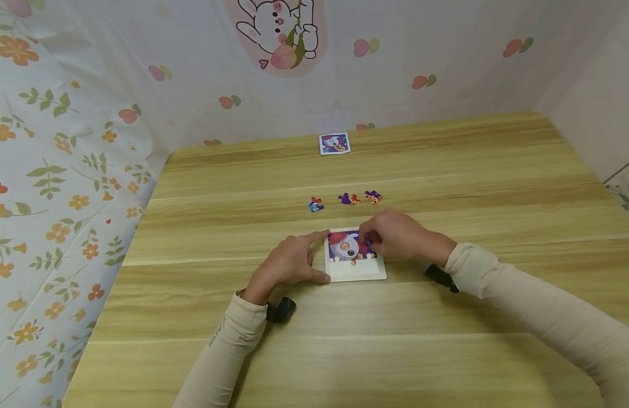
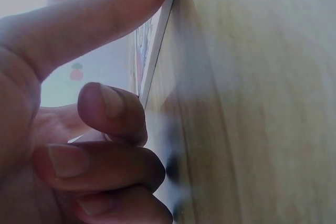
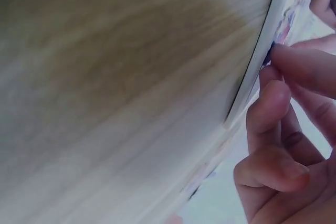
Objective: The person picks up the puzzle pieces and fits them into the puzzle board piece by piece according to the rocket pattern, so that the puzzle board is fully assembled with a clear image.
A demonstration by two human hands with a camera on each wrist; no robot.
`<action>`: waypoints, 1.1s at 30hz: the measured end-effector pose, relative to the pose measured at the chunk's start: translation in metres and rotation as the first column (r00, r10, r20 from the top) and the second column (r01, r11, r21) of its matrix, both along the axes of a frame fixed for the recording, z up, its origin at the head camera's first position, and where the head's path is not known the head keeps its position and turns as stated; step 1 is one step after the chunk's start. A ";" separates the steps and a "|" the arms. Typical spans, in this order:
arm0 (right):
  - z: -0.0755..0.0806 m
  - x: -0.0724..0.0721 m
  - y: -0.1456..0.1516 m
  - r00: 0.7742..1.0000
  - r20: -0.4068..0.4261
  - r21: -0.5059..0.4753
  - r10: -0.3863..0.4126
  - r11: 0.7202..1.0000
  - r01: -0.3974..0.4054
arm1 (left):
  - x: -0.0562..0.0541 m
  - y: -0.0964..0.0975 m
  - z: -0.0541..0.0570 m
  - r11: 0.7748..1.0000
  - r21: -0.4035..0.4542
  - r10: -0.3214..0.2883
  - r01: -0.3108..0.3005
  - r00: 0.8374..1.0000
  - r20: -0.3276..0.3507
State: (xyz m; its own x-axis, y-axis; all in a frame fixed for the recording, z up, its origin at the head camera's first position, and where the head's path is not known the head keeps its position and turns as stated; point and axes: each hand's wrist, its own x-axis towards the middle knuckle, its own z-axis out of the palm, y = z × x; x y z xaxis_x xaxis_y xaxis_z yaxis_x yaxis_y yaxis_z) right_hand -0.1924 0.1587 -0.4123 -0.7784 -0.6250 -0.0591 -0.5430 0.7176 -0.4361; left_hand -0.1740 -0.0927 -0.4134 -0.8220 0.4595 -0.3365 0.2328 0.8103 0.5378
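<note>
On a yellowish wood-grain table (image 1: pixel 396 345), the bare left hand (image 1: pixel 289 260) spreads wide, touching the nine-o'clock edge of a white rectangular puzzle tray (image 1: pixel 357 270); the bare right hand (image 1: pixel 398 233) pinches at its two o'clock. Beyond, at twelve: a squarish printed card (image 1: pixel 335 143), then three multicoloured jigsaw pieces (image 1: pixel 348 198). Pinched: one dark-blue piece (image 3: pixel 270 54), mostly hidden.

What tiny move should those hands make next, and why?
Perhaps gently press down the dark piece that the right hand pinches: it's at the tray's far right part, and the left hand touches the left edge, which should help steady it.
</note>
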 end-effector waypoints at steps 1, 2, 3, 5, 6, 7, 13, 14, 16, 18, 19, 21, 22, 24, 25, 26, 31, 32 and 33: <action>0.000 0.002 0.000 1.000 -0.024 0.009 0.011 1.000 -0.010 | 0.000 0.000 0.000 1.000 0.001 -0.001 0.001 1.000 0.000; 0.000 0.003 -0.001 0.999 -0.048 0.019 0.020 1.000 -0.019 | 0.000 0.000 0.000 1.000 0.001 -0.002 0.002 1.000 0.001; 0.001 0.004 -0.002 0.997 -0.072 0.031 0.031 0.999 -0.028 | 0.000 0.000 0.000 1.000 0.002 -0.002 0.002 1.000 0.002; 0.000 0.006 -0.004 0.990 -0.130 0.067 0.062 0.996 -0.054 | 0.000 0.000 0.000 1.000 0.005 0.000 0.000 1.000 0.008; 0.000 0.007 -0.004 0.985 -0.156 0.082 0.078 0.994 -0.066 | 0.000 0.000 0.000 1.000 0.007 0.000 0.000 1.000 0.010; 0.000 0.008 -0.005 0.981 -0.174 0.100 0.089 0.992 -0.072 | 0.000 0.000 0.000 1.000 0.010 0.001 -0.001 1.000 0.012; 0.000 0.010 -0.004 0.970 -0.207 0.136 0.131 0.985 -0.104 | 0.000 0.000 0.000 1.000 0.012 -0.006 0.006 1.000 -0.001; 0.001 0.010 -0.004 0.971 -0.202 0.135 0.131 0.985 -0.105 | 0.000 0.000 0.000 1.000 0.011 -0.007 0.007 1.000 -0.003; 0.001 0.009 -0.004 0.972 -0.194 0.130 0.129 0.986 -0.105 | 0.001 -0.001 0.000 1.000 0.012 -0.007 0.007 1.000 -0.006; 0.001 0.009 -0.003 0.974 -0.192 0.128 0.124 0.987 -0.100 | 0.001 -0.001 0.000 1.000 0.013 -0.002 0.002 1.000 -0.002; 0.001 0.009 -0.003 0.974 -0.194 0.124 0.120 0.988 -0.097 | 0.001 -0.001 0.000 1.000 0.014 -0.002 0.002 1.000 0.000; 0.000 0.009 -0.001 0.973 -0.203 0.117 0.110 0.989 -0.087 | 0.001 0.000 0.000 1.000 0.014 -0.004 0.004 1.000 0.003; -0.001 0.009 -0.001 0.972 -0.211 0.115 0.107 0.990 -0.085 | 0.001 0.000 0.000 1.000 0.014 -0.005 0.005 1.000 0.005; -0.001 0.010 0.000 0.970 -0.221 0.108 0.099 0.991 -0.076 | 0.000 0.002 0.000 1.000 0.014 -0.009 0.009 1.000 0.004; -0.001 0.010 0.000 0.970 -0.225 0.107 0.095 0.992 -0.073 | 0.000 0.002 0.000 1.000 0.013 -0.012 0.012 1.000 0.001; -0.001 0.010 0.000 0.969 -0.228 0.105 0.091 0.992 -0.068 | 0.000 0.003 0.001 1.000 0.012 -0.016 0.016 1.000 -0.002; -0.002 0.010 0.000 0.969 -0.233 0.091 0.081 0.994 -0.062 | 0.000 0.004 0.002 1.000 0.010 -0.019 0.019 1.000 -0.008; -0.002 0.010 0.000 0.969 -0.234 0.089 0.082 0.994 -0.063 | 0.000 0.004 0.003 1.000 0.008 -0.017 0.017 1.000 -0.009; -0.002 0.011 -0.001 0.969 -0.234 0.089 0.084 0.994 -0.065 | 0.001 0.004 0.003 1.000 0.007 -0.015 0.015 1.000 -0.010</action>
State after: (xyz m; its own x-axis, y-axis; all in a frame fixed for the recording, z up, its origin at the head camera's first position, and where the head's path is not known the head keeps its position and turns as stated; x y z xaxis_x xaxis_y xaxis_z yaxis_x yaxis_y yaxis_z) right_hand -0.1818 0.1582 -0.4139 -0.7278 -0.6823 0.0691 -0.6770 0.6985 -0.2318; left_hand -0.1735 -0.0884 -0.4107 -0.8183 0.4738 -0.3253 0.2500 0.8031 0.5408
